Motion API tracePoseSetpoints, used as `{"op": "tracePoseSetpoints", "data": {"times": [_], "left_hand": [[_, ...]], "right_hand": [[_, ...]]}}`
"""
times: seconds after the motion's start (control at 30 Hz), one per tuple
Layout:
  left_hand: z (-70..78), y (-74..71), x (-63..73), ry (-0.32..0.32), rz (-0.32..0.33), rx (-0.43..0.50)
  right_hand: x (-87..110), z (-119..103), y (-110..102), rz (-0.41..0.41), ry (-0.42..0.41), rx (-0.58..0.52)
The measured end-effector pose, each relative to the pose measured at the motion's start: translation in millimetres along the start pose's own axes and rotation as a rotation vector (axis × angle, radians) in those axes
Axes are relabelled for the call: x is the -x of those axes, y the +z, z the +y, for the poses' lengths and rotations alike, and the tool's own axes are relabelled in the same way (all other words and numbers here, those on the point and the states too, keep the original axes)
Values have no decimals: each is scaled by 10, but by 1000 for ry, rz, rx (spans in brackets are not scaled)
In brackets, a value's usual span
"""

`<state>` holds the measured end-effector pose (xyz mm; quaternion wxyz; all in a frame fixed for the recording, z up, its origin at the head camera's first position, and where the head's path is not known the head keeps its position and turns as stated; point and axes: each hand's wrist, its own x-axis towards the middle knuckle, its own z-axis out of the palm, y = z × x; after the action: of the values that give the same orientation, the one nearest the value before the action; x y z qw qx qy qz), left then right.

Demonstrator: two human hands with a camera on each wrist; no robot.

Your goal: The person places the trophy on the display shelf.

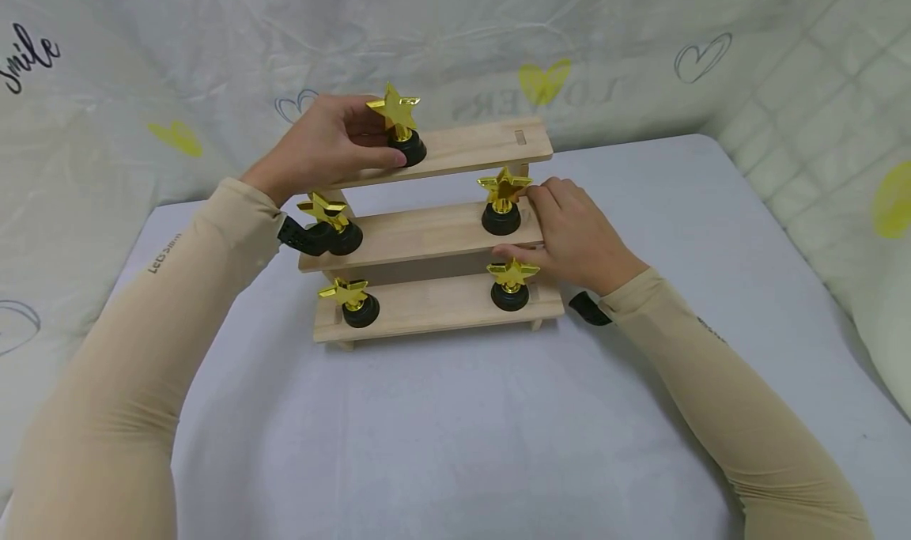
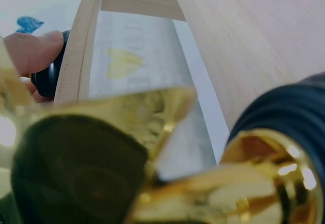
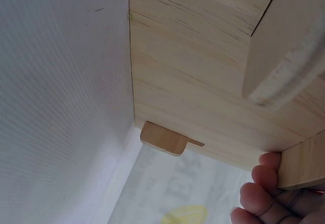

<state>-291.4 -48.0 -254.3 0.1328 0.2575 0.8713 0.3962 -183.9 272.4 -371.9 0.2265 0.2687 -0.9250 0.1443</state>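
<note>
A three-tier wooden display stand (image 1: 427, 232) stands on the white-covered table. My left hand (image 1: 313, 145) holds a gold star trophy (image 1: 394, 110) by its round black base at the left of the top board. In the left wrist view the thumb (image 2: 38, 54) lies against that black base (image 2: 50, 76). My right hand (image 1: 580, 236) grips the right end of the middle board, beside another star trophy (image 1: 501, 217). In the right wrist view its curled fingers (image 3: 261, 193) are at the wood's edge, next to the stand's side panel (image 3: 195, 97).
A star trophy (image 1: 345, 238) sits at the middle board's left end, partly covered by the left wrist's black camera strap (image 1: 306, 236). The bottom board holds a trophy at the left (image 1: 360, 311) and one at the right (image 1: 509, 295). A printed white sheet (image 1: 441, 50) hangs behind the table.
</note>
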Motion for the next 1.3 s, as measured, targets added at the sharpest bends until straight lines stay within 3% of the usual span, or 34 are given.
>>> {"op": "tracePoseSetpoints", "data": {"times": [0.43,0.63,0.83,0.97,1.1,1.2,1.3], "left_hand": [[-58,37,-12,24,-18,-1],[-106,-97,77,-25,13,-2],[-271,-295,420,-87,141,-58],[-480,-401,720,-127,218,-135],[-718,-434,1047,-170,291,-139],[-865,-427,1252,-176,344,-117],[-955,-414,1416,-180,401,-107]], "right_hand": [[18,25,52,-12,4,-24],[-4,93,71,-4,-8,-29],[56,192,98,-49,17,-36],[112,244,113,-28,26,-45],[122,271,81,-43,15,-29],[120,256,-22,-110,55,-5],[131,243,-206,-226,160,-19]]}}
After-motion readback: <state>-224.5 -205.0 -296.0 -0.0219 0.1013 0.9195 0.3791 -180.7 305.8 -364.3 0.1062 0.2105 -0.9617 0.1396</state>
